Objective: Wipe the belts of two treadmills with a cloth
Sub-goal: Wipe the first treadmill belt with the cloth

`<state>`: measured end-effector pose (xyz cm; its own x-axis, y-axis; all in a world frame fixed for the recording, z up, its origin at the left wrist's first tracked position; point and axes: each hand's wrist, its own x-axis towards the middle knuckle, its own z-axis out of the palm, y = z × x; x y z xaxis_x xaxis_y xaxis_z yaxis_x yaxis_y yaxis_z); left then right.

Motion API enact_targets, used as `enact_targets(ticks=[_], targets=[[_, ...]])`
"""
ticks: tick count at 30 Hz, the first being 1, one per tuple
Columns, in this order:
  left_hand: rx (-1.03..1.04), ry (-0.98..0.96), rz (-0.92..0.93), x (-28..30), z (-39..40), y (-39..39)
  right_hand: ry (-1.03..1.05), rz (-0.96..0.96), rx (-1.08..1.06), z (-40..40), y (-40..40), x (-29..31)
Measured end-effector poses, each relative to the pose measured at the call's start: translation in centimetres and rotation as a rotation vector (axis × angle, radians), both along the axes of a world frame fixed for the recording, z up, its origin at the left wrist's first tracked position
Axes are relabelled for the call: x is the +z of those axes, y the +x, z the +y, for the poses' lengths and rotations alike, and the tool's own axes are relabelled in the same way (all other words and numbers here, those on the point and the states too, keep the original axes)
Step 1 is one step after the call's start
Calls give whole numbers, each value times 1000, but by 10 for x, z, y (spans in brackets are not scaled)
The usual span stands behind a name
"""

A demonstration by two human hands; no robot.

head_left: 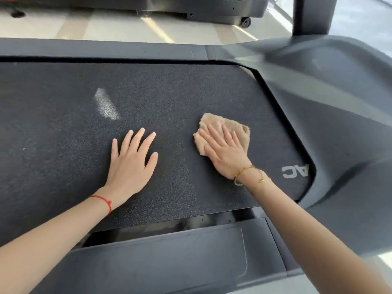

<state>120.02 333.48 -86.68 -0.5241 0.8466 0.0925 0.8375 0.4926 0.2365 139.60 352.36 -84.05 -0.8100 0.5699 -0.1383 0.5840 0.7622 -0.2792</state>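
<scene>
A black textured treadmill belt [63, 115] fills the middle of the view. A crumpled tan cloth [235, 128] lies on the belt's right part. My right hand [224, 152] presses flat on the cloth with straight fingers. My left hand [132, 162] rests flat on the bare belt to the left of the cloth, fingers spread. A pale streak [106, 105] marks the belt beyond my left hand.
The treadmill's dark side rail [169, 257] runs along the near edge and its grey motor cover [339, 98] rises at the right with an upright post [314, 13]. A second treadmill's base [191, 7] stands across the light floor [106, 26] at the top.
</scene>
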Motion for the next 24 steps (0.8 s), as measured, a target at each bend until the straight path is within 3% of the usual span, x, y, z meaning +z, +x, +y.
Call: enact_targets(ticks=[5, 8, 11, 17, 20, 24], targets=[[139, -6, -5, 0, -28, -22, 120, 15, 431, -83, -24, -7], [234, -11, -17, -1, -51, -35, 70, 53, 553, -86, -23, -8], [312, -30, -29, 0, -71, -42, 64, 57, 521, -57, -41, -7], [366, -39, -3, 2, -77, -40, 43, -3, 258, 4, -146, -4], [366, -38, 9, 2, -74, -39, 59, -6, 295, -9, -168, -6], [372, -36, 15, 4, -74, -38, 96, 28, 516, -51, -130, -7]])
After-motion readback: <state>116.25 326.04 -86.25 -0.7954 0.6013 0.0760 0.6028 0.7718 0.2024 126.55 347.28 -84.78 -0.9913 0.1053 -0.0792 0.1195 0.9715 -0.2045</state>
